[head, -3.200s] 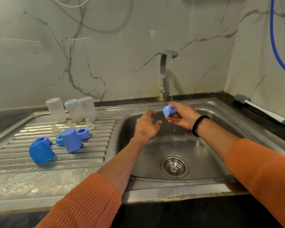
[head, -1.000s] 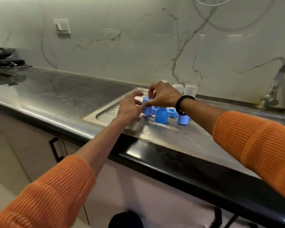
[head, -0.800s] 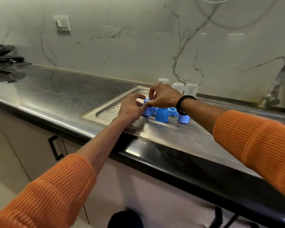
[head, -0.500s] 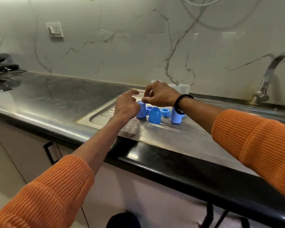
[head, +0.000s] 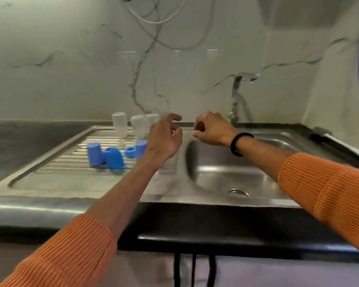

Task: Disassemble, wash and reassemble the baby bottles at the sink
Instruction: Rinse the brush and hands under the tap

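Steel sink, one basin with a ribbed draining board on its left side; black counter edge along the front.

Left hand: raised above the right end of the draining board, back of the hand toward the camera, fingers loosely spread and bent, index finger lifted highest. Holds nothing that can be seen. Forearm bare, orange ribbed sleeve pushed up below the elbow.

Right hand: raised over the near-left rim of the basin, fingers curled inward toward the palm, thumb against the fingertips. Whether anything small sits in the pinch cannot be told; the picture is blurred there. Black band on the wrist, forearm bare, orange sleeve as on the other arm. The two hands are near each other but apart.

Bottle parts, all on the draining board: three clear bottle bodies upright at the back, close together; blue caps and blue rings grouped in front of them, to the left of the left hand, one further blue cap partly behind that hand.

Tap at the back of the basin, against a marble-patterned wall.
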Action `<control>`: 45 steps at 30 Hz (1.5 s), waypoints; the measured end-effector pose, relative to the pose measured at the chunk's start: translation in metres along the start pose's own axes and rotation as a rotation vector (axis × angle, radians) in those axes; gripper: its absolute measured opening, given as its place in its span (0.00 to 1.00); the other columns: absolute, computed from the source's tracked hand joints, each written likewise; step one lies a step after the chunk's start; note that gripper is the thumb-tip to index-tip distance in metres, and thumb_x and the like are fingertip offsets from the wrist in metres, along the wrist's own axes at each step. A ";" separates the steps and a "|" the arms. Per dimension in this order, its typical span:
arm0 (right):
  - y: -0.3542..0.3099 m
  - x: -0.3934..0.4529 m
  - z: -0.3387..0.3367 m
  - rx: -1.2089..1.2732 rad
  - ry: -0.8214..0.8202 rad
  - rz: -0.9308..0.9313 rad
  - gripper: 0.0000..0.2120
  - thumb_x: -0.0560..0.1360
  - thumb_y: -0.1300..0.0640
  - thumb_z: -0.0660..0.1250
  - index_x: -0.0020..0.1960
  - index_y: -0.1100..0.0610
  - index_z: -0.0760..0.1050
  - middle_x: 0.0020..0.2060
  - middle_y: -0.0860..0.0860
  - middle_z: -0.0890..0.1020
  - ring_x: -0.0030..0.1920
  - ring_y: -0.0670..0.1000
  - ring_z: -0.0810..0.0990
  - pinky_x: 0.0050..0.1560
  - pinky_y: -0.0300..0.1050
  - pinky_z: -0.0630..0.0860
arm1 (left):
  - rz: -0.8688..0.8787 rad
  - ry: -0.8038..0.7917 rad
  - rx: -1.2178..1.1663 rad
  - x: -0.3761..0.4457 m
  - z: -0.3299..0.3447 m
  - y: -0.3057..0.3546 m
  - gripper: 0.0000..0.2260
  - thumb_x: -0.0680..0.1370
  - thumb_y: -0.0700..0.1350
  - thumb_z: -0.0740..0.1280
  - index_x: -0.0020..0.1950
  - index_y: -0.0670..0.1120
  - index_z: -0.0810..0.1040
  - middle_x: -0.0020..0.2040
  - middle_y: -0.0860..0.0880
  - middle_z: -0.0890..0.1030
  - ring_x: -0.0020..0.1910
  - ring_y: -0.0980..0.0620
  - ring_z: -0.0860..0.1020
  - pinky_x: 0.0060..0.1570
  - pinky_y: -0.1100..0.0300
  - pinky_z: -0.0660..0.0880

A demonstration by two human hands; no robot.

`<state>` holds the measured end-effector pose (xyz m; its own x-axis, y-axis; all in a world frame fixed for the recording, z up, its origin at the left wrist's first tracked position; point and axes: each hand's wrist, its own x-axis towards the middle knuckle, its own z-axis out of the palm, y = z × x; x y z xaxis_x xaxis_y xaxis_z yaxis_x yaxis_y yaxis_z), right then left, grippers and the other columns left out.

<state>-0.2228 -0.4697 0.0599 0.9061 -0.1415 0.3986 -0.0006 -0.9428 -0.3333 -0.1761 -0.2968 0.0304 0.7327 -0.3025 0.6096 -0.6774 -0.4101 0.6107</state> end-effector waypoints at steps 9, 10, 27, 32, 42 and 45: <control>0.155 -0.039 -0.021 0.450 0.127 0.661 0.04 0.75 0.66 0.72 0.46 0.67 0.84 0.40 0.64 0.87 0.35 0.54 0.85 0.43 0.54 0.86 | -0.329 -0.454 -0.308 0.011 0.165 0.072 0.12 0.81 0.44 0.67 0.65 0.48 0.81 0.58 0.41 0.84 0.54 0.43 0.84 0.59 0.48 0.81; 0.163 -0.037 -0.023 0.451 0.146 0.681 0.04 0.75 0.67 0.71 0.47 0.67 0.84 0.40 0.64 0.87 0.35 0.55 0.85 0.43 0.55 0.86 | -0.338 -0.466 -0.308 0.014 0.175 0.075 0.12 0.81 0.45 0.68 0.64 0.49 0.82 0.58 0.42 0.84 0.54 0.44 0.84 0.60 0.48 0.81; 0.319 -0.072 -0.121 -0.647 0.019 0.830 0.13 0.79 0.58 0.63 0.62 0.60 0.75 0.56 0.61 0.80 0.56 0.63 0.80 0.51 0.51 0.74 | -0.733 -0.465 -0.581 0.052 0.251 0.039 0.08 0.84 0.37 0.58 0.51 0.44 0.77 0.45 0.38 0.76 0.36 0.46 0.74 0.35 0.57 0.74; 0.321 -0.084 -0.114 -0.649 0.100 0.730 0.08 0.80 0.61 0.63 0.56 0.64 0.75 0.48 0.62 0.80 0.45 0.62 0.79 0.41 0.49 0.71 | -0.797 -0.405 -0.660 0.054 0.245 0.037 0.07 0.83 0.38 0.61 0.52 0.44 0.78 0.44 0.40 0.79 0.41 0.44 0.77 0.39 0.55 0.77; 0.165 -0.004 -0.044 -0.030 0.353 0.212 0.05 0.77 0.62 0.70 0.45 0.56 0.83 0.38 0.53 0.83 0.39 0.54 0.80 0.40 0.44 0.75 | -0.431 -0.295 -1.016 0.101 0.212 0.094 0.11 0.87 0.47 0.60 0.63 0.40 0.75 0.53 0.40 0.80 0.51 0.42 0.80 0.50 0.50 0.79; 0.168 0.000 -0.019 0.199 0.308 0.344 0.10 0.78 0.66 0.67 0.43 0.55 0.83 0.32 0.46 0.79 0.30 0.39 0.75 0.29 0.28 0.68 | -0.357 -0.303 -0.885 0.104 0.216 0.090 0.13 0.85 0.44 0.65 0.69 0.43 0.74 0.57 0.40 0.83 0.53 0.43 0.84 0.56 0.48 0.82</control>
<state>-0.2312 -0.6334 0.0201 0.7003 -0.5451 0.4610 -0.1696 -0.7543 -0.6343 -0.1464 -0.5510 0.0399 0.8049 -0.5438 0.2377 -0.1290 0.2306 0.9645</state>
